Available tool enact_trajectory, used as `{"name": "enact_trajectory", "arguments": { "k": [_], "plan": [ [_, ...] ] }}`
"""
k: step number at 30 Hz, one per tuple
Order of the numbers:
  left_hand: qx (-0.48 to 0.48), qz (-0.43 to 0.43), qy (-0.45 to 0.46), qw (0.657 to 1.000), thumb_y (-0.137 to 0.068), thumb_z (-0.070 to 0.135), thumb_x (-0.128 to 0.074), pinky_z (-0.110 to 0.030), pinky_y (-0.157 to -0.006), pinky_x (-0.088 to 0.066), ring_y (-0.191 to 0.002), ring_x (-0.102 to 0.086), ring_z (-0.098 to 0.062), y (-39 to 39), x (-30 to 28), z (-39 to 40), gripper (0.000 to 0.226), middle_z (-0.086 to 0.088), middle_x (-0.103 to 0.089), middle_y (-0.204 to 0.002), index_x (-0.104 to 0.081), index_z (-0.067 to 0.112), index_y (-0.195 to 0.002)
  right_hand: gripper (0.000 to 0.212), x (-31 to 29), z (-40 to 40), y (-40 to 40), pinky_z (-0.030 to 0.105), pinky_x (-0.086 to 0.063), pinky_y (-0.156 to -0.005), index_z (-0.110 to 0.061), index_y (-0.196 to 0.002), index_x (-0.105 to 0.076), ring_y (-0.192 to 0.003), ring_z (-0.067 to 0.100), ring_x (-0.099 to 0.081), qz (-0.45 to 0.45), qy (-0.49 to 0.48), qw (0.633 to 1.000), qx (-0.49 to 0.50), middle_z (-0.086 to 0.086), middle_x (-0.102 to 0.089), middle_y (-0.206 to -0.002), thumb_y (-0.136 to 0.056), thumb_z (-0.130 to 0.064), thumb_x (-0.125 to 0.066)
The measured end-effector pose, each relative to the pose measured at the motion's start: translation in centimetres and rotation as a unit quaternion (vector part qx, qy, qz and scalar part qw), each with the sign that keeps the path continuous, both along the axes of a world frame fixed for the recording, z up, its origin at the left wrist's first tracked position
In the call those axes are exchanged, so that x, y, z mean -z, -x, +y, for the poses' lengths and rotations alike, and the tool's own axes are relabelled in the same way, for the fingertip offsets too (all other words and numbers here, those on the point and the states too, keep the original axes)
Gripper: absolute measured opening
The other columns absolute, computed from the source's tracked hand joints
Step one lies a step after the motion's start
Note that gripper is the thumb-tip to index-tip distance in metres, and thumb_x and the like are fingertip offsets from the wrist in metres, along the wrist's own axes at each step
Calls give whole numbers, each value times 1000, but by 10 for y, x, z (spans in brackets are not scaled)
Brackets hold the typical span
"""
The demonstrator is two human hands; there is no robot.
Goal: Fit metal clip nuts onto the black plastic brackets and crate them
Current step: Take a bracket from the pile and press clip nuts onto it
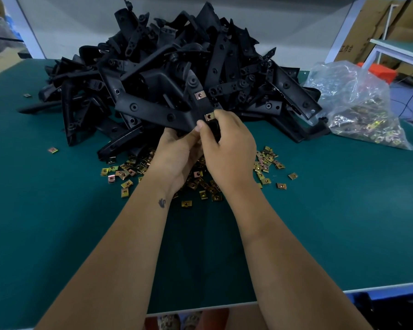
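Two hands: both are raised above the green surface (pixel 320 210), meeting at one black plastic bracket (pixel 153 111).
Left hand (pixel 177 153): curled under the bracket's near end, which is gripped from below; the thumb is pressed on its front edge.
Right hand (pixel 227 148): fingers are curled round the bracket's corner, and a metal clip nut (pixel 208 116) is pinched against it by the fingertips.
Held bracket: an angled black piece, kept just in front of the pile; a second clip nut (pixel 199 95) is already seated higher up on its upright arm.
Bracket pile (pixel 177 58): many black brackets are heaped at the far middle of the surface.
Loose clip nuts (pixel 267 163): a scatter of brass-coloured clips is spread on the surface beneath the hands; a few strays are seen at the left, well apart.
Plastic bag (pixel 353 103): a clear bag of more clips is laid to the right of the pile.
Writing: dark characters are printed on a cardboard box (pixel 358 44) at the far right, too small to be read with certainty.
Crate: an orange-red one (pixel 379 72) is partly visible behind the bag.
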State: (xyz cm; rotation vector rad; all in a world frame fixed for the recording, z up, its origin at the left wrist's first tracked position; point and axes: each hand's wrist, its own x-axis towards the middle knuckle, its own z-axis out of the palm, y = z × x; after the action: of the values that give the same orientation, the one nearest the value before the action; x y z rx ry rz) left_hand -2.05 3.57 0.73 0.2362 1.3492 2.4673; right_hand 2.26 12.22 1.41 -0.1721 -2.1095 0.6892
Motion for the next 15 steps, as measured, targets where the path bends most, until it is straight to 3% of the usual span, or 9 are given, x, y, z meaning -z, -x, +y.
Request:
{"name": "enact_trajectory", "arguments": {
  "k": [5, 10, 15],
  "plan": [
    [-20, 26, 13, 999, -95, -2, -58, -28, -82, -57, -106, -70, -19, 1, -2, -3, 38, -9, -68, -123, -54, 7, -132, 24, -2, 2, 1, 28, -46, -74, -15, -100, -65, -90, 11, -58, -50, 101, 993, -39, -6, -66, -96, -91, -37, -64],
    [-5, 89, 85, 992, -95, -6, -56, -26, -80, -57, -108, -68, -18, -2, -2, -2, 37, -7, -69, -120, -57, 9, -129, 33, -5, 5, 2, 34, -50, -90, -18, -114, -63, -103, 10, -60, -50, 196, 978, -49, -7, -66, -109, -92, -42, -62],
    [-1, 135, 147, 980, -94, -6, -59, -40, -90, -58, -107, -68, -25, -5, 1, -1, 25, -13, -71, -113, -65, 6, -115, 20, -5, 8, 2, 30, -51, -81, -22, -105, -66, -92, 5, -60, -22, 194, 980, -36, -11, -67, -98, -92, -37, -62]
  ]
}}
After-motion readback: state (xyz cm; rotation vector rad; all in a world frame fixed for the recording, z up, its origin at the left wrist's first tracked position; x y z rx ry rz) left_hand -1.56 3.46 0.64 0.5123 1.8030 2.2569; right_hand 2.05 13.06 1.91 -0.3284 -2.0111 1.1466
